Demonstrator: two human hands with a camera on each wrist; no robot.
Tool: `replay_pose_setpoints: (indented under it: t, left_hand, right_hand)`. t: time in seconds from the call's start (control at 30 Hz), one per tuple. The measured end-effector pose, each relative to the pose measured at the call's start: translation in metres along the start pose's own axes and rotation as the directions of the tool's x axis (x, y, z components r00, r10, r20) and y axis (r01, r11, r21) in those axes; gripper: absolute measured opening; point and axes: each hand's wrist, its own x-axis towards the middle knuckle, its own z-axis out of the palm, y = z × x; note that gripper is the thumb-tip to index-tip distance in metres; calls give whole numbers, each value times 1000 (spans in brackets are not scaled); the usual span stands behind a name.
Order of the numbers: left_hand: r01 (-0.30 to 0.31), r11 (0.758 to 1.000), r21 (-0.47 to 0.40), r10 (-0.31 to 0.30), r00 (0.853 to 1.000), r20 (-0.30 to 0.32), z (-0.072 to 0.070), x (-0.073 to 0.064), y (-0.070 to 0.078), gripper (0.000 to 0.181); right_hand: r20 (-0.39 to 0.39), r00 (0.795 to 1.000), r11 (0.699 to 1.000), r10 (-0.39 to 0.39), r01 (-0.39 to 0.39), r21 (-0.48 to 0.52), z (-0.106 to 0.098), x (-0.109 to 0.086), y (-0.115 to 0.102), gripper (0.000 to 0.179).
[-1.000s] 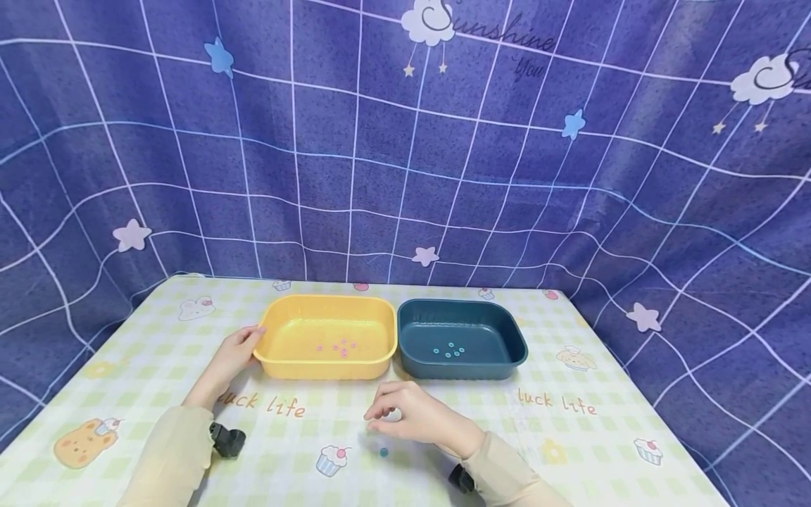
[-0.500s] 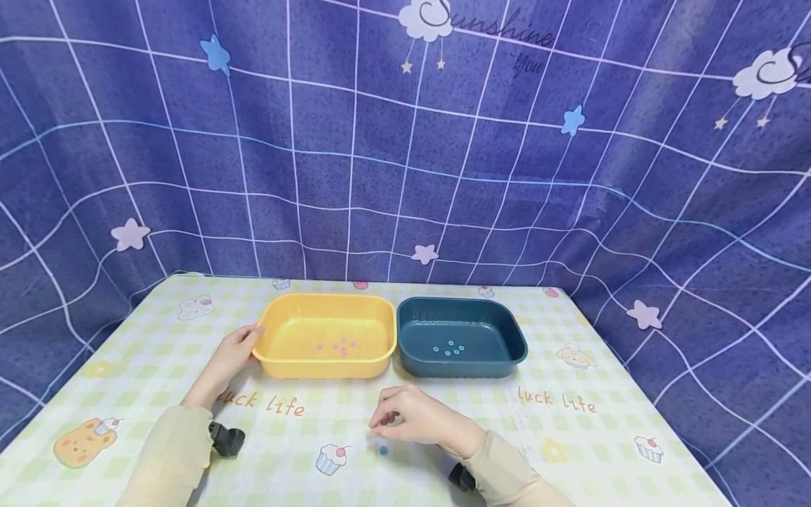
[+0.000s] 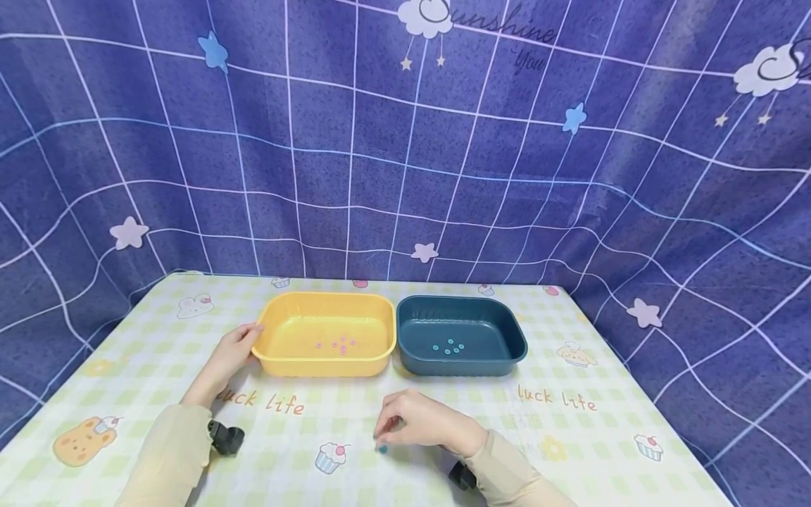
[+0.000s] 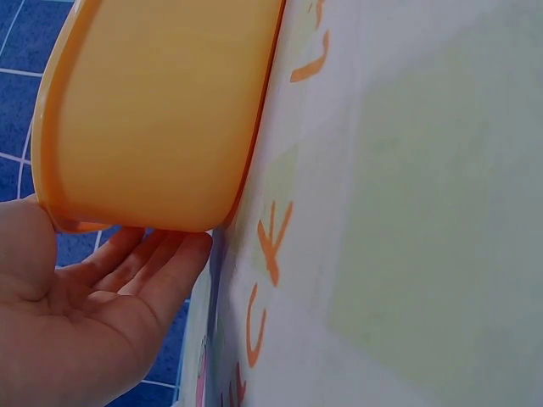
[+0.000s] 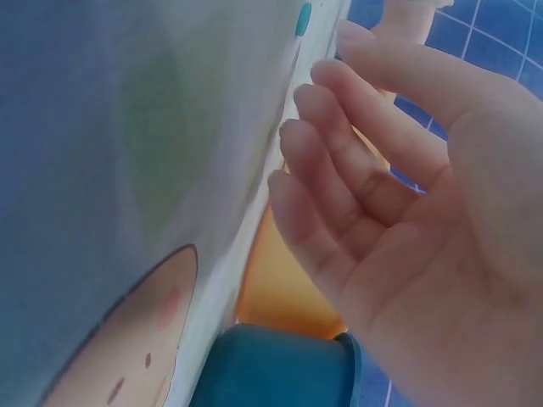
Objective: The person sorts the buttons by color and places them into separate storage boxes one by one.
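Note:
In the head view my left hand [image 3: 229, 354] holds the left end of a yellow plastic basin [image 3: 326, 368]. The left wrist view shows the thumb at the rim and the fingers against the outer wall. My right hand [image 3: 421, 420] hovers low over the cloth, fingers bent. Just under its fingertips lies a small teal bead [image 3: 383, 448]. A slight gap parts the bead [image 5: 303, 19] from the fingertips in the right wrist view. Several pink beads [image 3: 343, 345] lie in the yellow basin. Several teal beads [image 3: 450, 348] lie in the dark teal basin [image 3: 456, 367].
Both basins stand side by side toward the back of a table with a checked, printed cloth [image 3: 298, 451]. A blue curtain [image 3: 355, 176] with a white grid hangs behind and at the sides. Black wrist cameras are strapped at both sleeves.
My right hand has lowered slightly, and its fingertips have drawn together and come closer to the loose teal bead. My left hand stays at the yellow basin.

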Motion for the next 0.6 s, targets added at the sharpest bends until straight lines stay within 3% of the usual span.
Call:
replay_pose_setpoints:
  t: [0.6]
  left_hand:
    - [-6, 1000, 18, 7, 1000, -10, 1, -1, 1, 72]
  right_hand:
    - [31, 999, 998, -36, 38, -50, 0, -2, 3, 6]
